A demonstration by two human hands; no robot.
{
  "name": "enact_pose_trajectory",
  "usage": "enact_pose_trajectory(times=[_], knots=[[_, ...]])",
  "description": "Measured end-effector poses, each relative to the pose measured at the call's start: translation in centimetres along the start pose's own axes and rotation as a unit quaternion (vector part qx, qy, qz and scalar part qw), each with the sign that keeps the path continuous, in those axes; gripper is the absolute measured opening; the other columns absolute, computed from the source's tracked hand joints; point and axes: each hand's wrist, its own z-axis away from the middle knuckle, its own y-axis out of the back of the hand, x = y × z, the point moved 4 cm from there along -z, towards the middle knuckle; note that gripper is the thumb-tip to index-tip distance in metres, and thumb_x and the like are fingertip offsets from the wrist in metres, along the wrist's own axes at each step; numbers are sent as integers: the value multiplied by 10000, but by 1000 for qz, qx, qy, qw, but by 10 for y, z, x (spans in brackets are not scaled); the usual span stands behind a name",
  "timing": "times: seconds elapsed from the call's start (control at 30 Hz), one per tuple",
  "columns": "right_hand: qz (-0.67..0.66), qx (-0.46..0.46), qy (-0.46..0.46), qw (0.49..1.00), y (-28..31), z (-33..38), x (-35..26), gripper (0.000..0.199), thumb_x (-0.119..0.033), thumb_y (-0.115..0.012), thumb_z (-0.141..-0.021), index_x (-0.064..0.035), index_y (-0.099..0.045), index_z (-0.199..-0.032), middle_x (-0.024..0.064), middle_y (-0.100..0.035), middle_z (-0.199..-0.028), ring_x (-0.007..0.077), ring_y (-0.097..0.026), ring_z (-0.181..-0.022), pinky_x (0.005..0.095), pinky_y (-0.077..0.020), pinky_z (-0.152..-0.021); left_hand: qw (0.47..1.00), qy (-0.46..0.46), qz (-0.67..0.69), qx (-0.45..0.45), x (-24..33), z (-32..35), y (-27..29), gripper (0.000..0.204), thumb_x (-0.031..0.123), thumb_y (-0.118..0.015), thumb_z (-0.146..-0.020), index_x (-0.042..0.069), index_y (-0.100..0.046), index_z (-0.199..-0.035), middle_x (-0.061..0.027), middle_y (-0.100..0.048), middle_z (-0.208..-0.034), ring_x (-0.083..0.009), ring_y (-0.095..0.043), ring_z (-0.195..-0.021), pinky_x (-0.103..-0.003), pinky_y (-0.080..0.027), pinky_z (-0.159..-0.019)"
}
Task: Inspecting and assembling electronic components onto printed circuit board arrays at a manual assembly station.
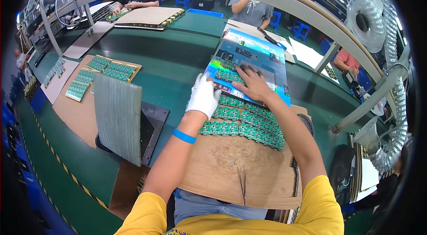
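Observation:
A blue sheet with printed pictures (267, 59) lies on the bench in front of me, and a green circuit board panel (224, 75) rests on its left part. My right hand (257, 86) is bare, its fingers stretched out over the panel's right end. At the left edge of the sheet is my left hand (202, 96) in a white glove, fingers extended by the panel's left end, thumb apart. Nearer to me, rows of green circuit board panels (260, 126) lie on brown cardboard (204, 164). Part of the nearest rows is hidden by my hands.
Tweezers (242, 186) and a black brush (295, 177) lie on the cardboard. On the left stands a grey ridged block (118, 119) on a dark base, beside more board panels (80, 84). A metal post (369, 101) and clear ducts rise at right. Other people sit across the bench.

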Motion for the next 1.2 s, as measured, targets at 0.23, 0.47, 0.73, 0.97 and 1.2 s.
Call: enact_pose_trajectory(times=[0.23,0.47,0.73,0.97,1.2], knots=[[-96,-54,3,994,-33,-64,41,764,-643,-345,-1040,-190,-224,-1645,141,-236,-1691,367,-189,-1566,592,-193,-1228,1000,12,-5,-18,-3,-1,-2,347,105,-752,-840,-90,-666,-1114,-290,-548,-1379,-449,-500,-1326,-486,-460,-1085],[-68,-49,-19,996,-75,-169,104,718,-606,-341,-1059,-210,-218,-1644,96,-216,-1705,373,-203,-1561,604,-207,-1222,999,27,-1,-26,2,1,0,327,99,-743,-850,-105,-672,-1095,-285,-553,-1373,-442,-501,-1325,-480,-454,-1092],[19,-35,-89,995,-96,-251,148,686,-594,-379,-1052,-206,-284,-1610,113,-244,-1690,387,-243,-1542,670,-231,-1180,999,44,19,-24,-2,-1,-9,257,69,-704,-871,-116,-674,-1047,-279,-570,-1339,-447,-516,-1302,-479,-472,-1066],[-104,198,119,967,5,-173,43,447,-252,-652,-975,-71,-580,-1377,205,-596,-1372,375,-589,-1254,462,-471,-1039,999,33,-18,33,-22,-1,-8,169,76,-613,-921,-58,-694,-985,-241,-639,-1251,-433,-598,-1191,-480,-520,-985],[-213,69,263,939,56,44,-101,263,-106,-717,-883,2,-681,-1120,168,-669,-1035,355,-665,-952,438,-543,-859,999,14,-30,-9,-26,-8,6,181,82,-570,-950,36,-744,-967,-168,-694,-1187,-397,-662,-1073,-481,-553,-899]])
